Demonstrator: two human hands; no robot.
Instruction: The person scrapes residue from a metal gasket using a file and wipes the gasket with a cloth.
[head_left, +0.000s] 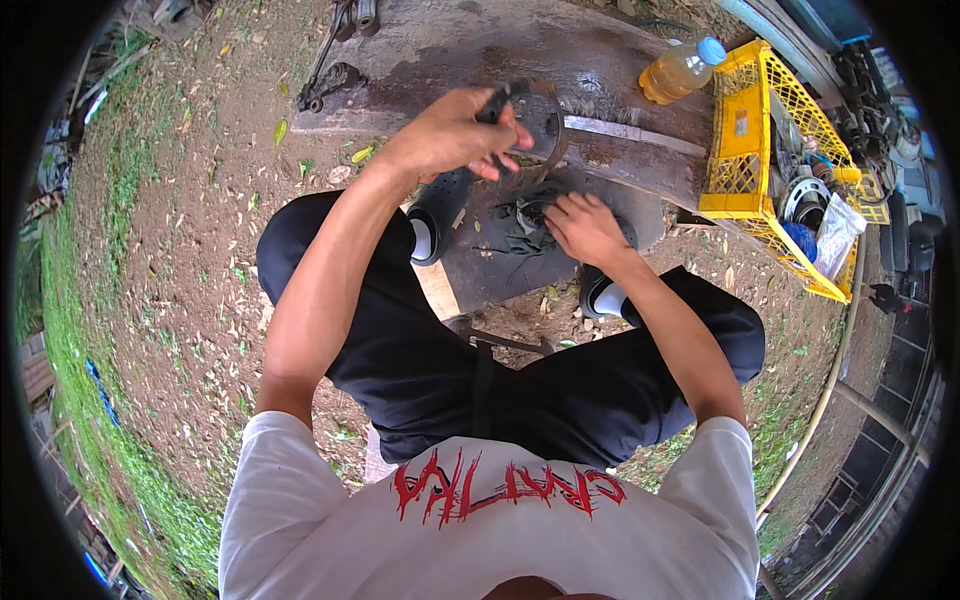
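Note:
My left hand is raised over the near edge of a wooden board, its fingers around one side of a dark, thin ring-shaped part. The ring is partly blurred, and its exact kind is unclear. Lower and to the right, my right hand reaches down to a crumpled dark cloth, fingertips at its right edge. Whether those fingers grip the cloth is hidden. The cloth lies on a dark flat panel between my shoes. A flat metal strip rests on the board just beyond the ring.
A bottle of amber liquid with a blue cap stands on the stained wooden board. At right, a yellow plastic crate holds mechanical parts and a plastic bag. Metal parts sit at the board's left end. Leaf-strewn soil surrounds it.

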